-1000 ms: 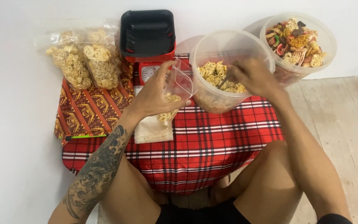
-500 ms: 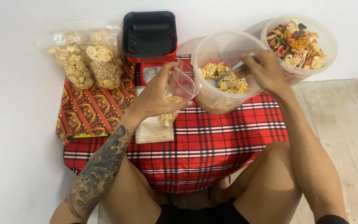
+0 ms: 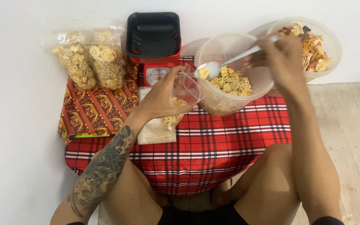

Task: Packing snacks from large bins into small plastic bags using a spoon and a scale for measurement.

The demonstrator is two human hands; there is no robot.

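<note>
My left hand (image 3: 161,98) grips a clear plastic bag (image 3: 183,92) by its mouth; a few yellow ring-shaped crackers lie in its bottom. My right hand (image 3: 284,56) holds a metal spoon (image 3: 226,64) by the handle. The spoon's bowl carries a yellow cracker and hovers just above the bag's mouth, at the rim of a clear tub (image 3: 234,73) partly filled with the same yellow crackers.
A second clear tub (image 3: 328,37) of mixed coloured crackers stands at the far right. A red kitchen scale with a black tray (image 3: 153,35) sits behind the bag. Two filled cracker bags (image 3: 90,60) lean on the wall at left. Red plaid cloth (image 3: 213,146) covers the low surface.
My right hand has lifted the spoon out of the tub with a cracker on it and swung its bowl left to the bag's mouth. The left hand has kept the bag still.
</note>
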